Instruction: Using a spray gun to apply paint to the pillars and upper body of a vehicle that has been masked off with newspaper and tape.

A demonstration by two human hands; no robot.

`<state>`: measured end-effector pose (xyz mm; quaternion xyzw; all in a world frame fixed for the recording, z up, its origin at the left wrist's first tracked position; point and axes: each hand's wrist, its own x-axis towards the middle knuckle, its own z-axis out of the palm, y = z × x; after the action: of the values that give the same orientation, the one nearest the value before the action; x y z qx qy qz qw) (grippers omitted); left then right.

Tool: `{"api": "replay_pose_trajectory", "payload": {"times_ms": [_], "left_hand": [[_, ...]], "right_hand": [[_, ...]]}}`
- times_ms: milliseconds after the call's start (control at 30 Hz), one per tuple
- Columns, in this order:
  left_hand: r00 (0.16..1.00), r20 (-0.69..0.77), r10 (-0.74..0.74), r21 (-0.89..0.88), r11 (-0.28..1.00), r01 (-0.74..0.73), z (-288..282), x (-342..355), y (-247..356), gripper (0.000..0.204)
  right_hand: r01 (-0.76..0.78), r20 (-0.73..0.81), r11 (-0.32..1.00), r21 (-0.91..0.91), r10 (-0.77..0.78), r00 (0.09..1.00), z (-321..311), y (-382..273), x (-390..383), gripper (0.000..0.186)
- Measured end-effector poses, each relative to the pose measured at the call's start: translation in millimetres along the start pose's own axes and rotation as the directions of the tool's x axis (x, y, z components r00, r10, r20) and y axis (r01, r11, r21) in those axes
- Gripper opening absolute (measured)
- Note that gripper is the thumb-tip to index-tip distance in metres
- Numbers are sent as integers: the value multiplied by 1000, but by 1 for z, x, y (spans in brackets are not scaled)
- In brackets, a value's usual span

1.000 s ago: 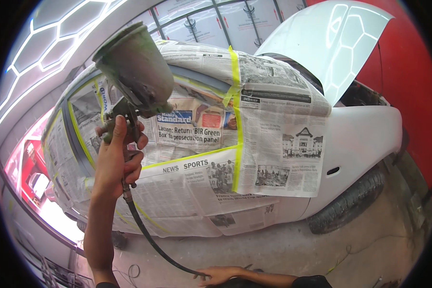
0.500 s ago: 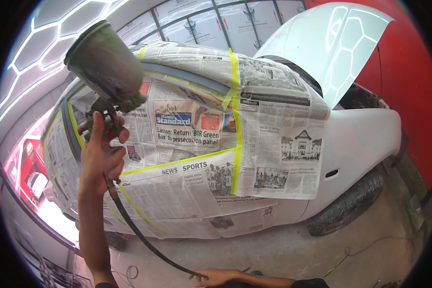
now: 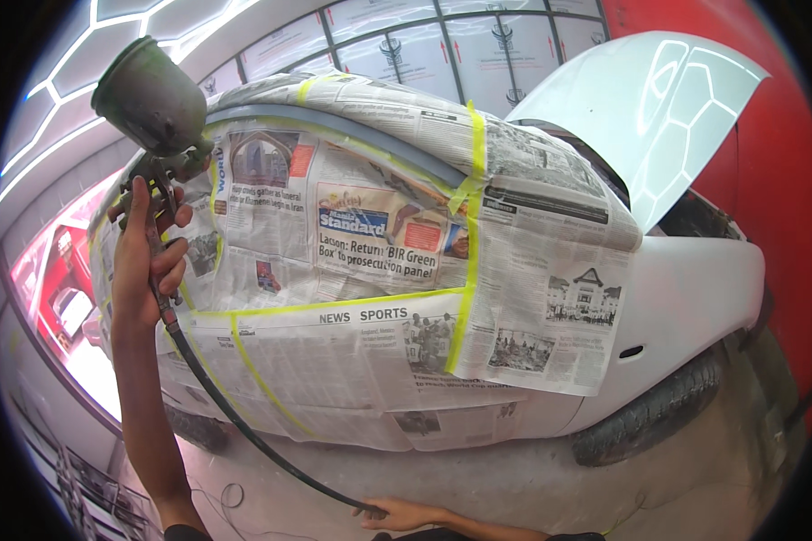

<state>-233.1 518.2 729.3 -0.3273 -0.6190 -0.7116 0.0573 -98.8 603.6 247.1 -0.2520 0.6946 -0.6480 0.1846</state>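
My left hand [image 3: 144,257] is raised at the left, its fingers wrapped round the handle of a spray gun [image 3: 153,99] with a dark, paint-stained cup on top. The gun stands near the covered side window and roof edge of a white car [image 3: 695,279]. A black air hose [image 3: 235,415] runs from the gun's handle down to the lower middle. There my right hand [image 3: 397,514] grips the hose, low and close to me. Newspaper [image 3: 370,347] held with yellow masking tape [image 3: 465,307] covers the car's doors and windows. A grey strip [image 3: 352,135] along the roof edge is left bare.
The car's hood [image 3: 641,117] stands raised at the far right. A front tyre [image 3: 650,410] sits below the fender. Thin cable [image 3: 233,496] lies on the concrete floor [image 3: 514,469]. A red wall [image 3: 749,162] and a panelled wall [image 3: 424,54] stand behind.
My left hand and the spray gun have moved left along the car, uncovering more of the newspapered window. The view has shifted slightly. My right hand still holds the hose.
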Motion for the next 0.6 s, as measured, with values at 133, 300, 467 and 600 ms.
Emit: {"api": "replay_pose_trajectory", "payload": {"times_ms": [133,300,467,600], "left_hand": [[998,-61,-2,27,1000,4,-4,4,1,51],[999,16,-31,128,991,29,-8,13,9,51],[1000,15,-5,142,990,3,-27,40,22,51],[998,-42,57,159,986,-49,-61,73,32,53]], "right_hand": [[30,-101,999,28,-27,994,18,24,-1,42],[-95,-35,984,152,101,994,13,7,-4,40],[28,-85,989,142,-16,996,11,-14,1,38],[87,-151,985,147,-65,986,12,-20,8,37]]}}
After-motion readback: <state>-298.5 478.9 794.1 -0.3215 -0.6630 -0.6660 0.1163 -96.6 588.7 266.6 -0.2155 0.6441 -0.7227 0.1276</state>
